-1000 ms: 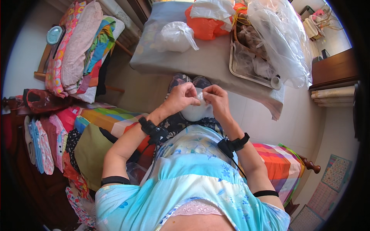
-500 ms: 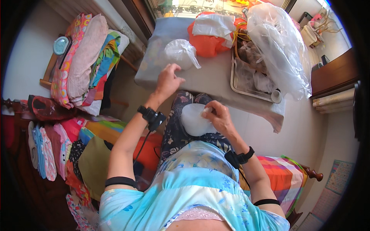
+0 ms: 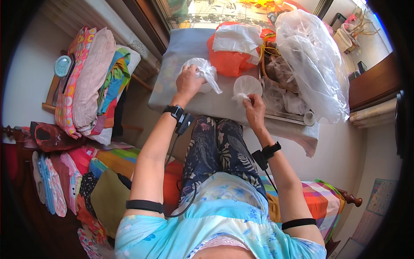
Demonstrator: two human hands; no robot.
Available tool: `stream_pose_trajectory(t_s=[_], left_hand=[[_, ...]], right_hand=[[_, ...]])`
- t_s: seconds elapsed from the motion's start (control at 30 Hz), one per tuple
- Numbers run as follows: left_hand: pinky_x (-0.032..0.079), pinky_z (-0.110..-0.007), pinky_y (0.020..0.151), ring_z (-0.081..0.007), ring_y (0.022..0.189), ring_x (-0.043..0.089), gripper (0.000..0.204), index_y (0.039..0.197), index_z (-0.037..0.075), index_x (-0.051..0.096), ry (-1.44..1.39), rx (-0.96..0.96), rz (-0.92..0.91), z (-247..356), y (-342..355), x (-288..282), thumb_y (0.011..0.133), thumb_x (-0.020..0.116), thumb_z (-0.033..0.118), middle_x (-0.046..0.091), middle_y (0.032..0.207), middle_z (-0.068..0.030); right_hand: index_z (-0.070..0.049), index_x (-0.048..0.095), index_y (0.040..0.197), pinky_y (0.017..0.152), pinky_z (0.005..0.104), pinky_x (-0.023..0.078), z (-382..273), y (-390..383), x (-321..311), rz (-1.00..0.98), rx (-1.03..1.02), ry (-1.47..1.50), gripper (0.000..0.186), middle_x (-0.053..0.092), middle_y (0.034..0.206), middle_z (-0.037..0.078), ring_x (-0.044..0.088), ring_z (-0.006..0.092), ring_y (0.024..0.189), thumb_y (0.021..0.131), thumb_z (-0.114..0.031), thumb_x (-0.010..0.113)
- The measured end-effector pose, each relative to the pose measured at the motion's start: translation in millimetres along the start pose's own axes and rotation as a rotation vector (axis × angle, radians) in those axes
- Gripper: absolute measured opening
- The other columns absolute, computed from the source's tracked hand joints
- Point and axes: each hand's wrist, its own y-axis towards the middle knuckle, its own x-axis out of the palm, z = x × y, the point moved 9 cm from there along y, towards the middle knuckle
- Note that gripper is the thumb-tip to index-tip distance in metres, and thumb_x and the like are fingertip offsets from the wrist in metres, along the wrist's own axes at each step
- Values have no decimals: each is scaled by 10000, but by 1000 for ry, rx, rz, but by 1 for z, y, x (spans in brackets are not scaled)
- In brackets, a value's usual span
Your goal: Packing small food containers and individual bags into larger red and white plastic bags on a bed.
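On the cloth-covered table (image 3: 179, 41), my left hand (image 3: 188, 82) is closed on a white plastic bag (image 3: 205, 71) with loose ends hanging toward the right. My right hand (image 3: 254, 107) pinches the gathered knot of a rounder, translucent white bag (image 3: 249, 84), which is at the table's near middle, just left of a metal tray (image 3: 282, 117). Both arms are stretched forward past my lap, with black straps and devices on the wrists.
Orange bag (image 3: 224, 60) under white plastic, basket (image 3: 271, 52) and large clear bundle (image 3: 310, 52) crowd the table's back and right. Folded bedding (image 3: 90, 82) with a pale blue clock (image 3: 62, 65) is at left; clothes (image 3: 51, 181) and checked fabric (image 3: 319, 194) lie near my sides.
My left hand left the bag over my lap and reached forward onto the bag on the table. My right hand carried the rounder bag forward and right, up to the table beside the tray.
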Motion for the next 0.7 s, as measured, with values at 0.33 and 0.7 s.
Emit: stream_pose_trajectory(t_s=[0.33,0.7], left_hand=[[489,-371,703,-305,778,635,239,858,45,664,-322,60,-123,3,-55,-22,699,754,199,653,870,-129],[481,-349,640,-264,703,605,220,916,68,656,-348,348,-282,80,-188,-60,708,727,70,573,840,-96]], right_hand=[[8,625,1008,662,330,503,-51,-20,-14,-23,-124,-50,327,607,927,141,598,228,687,701,-35,731],[-32,629,921,792,357,461,-123,-109,19,-579,-279,154,297,577,983,110,554,303,924,631,9,678]])
